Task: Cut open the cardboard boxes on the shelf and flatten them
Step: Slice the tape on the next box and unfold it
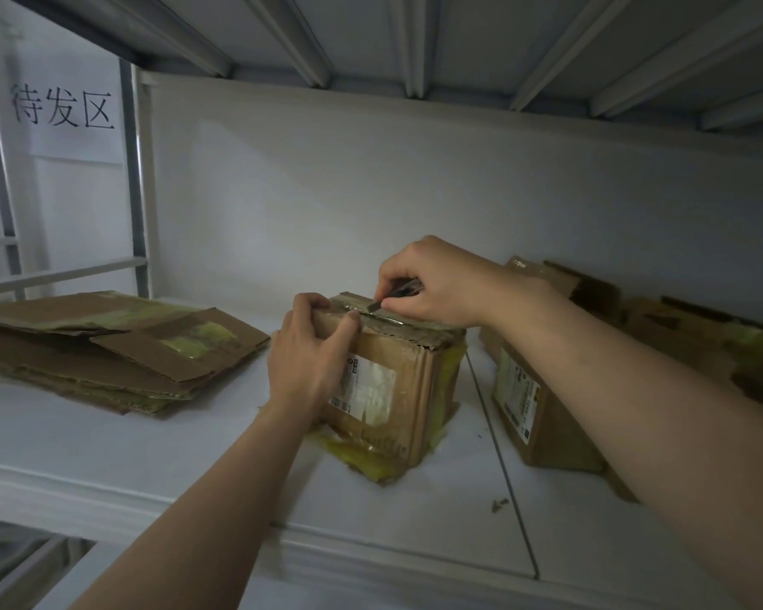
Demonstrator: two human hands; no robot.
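A small brown cardboard box (408, 389) with a white label and yellowish tape stands in the middle of the white shelf (194, 468). My left hand (309, 358) grips its near left top corner, thumb along the top edge. My right hand (432, 286) holds a small utility knife (393, 297) over the box's top, with the blade tip on the taped seam. A pile of flattened cardboard (106, 350) lies on the shelf to the left.
More cardboard boxes (542, 416) stand to the right, one with a label facing me, partly hidden by my right forearm. The shelf's back wall is close behind. An upper shelf runs overhead. A paper sign (67, 107) hangs at the upper left.
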